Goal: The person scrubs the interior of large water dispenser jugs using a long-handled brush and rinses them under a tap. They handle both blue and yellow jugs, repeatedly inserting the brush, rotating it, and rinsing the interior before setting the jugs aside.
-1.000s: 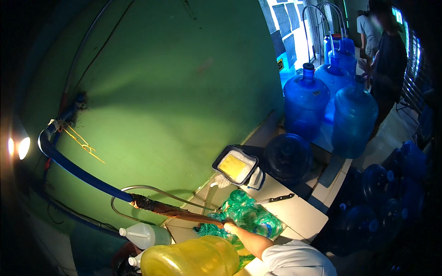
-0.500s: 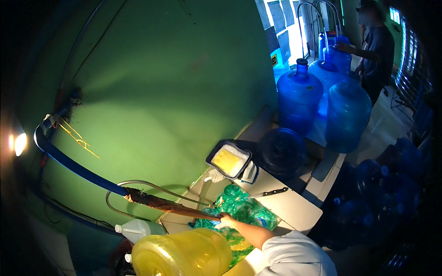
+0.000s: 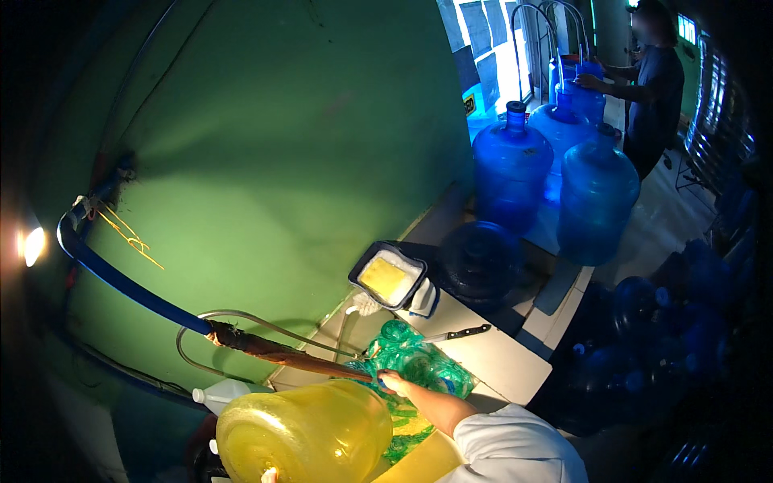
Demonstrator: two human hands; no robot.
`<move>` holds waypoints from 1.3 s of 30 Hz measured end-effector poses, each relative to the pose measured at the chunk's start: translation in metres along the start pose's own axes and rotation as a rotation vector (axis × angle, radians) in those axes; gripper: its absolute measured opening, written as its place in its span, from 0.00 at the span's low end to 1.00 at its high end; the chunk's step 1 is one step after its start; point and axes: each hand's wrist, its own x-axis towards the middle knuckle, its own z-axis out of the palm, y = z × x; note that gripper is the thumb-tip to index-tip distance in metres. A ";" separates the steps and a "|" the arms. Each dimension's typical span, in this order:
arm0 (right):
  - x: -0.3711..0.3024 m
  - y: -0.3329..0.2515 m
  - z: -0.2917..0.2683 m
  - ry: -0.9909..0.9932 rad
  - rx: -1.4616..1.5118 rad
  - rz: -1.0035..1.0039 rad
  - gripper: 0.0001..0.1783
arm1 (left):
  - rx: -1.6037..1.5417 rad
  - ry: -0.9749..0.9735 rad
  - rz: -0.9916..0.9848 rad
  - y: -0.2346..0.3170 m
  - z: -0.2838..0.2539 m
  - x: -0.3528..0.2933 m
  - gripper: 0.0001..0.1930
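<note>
The right hand (image 3: pixel 392 380) grips the hose (image 3: pixel 266 348) end above green plastic (image 3: pixel 419 362) on the table (image 3: pixel 499 362). The yellow jug (image 3: pixel 306 435) lies low in front, hiding most of the left hand (image 3: pixel 266 476); its fingers cannot be told.

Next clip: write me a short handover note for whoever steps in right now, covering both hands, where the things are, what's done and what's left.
Right hand: at the end of the brown hose, fingers curled at its tip, over the green plastic bags.
Left hand: only a sliver shows at the lower edge, under the yellow jug; grip cannot be judged.
Nearby: knife on the white counter, tray with a yellow sponge, blue jugs beyond.
Done: hose in hand, jug close by.
Left: hose is not in the jug.
</note>
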 end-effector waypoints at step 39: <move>-0.174 0.019 0.062 -0.407 0.371 -0.097 0.28 | -0.160 0.263 0.112 -0.034 -0.045 -0.018 0.47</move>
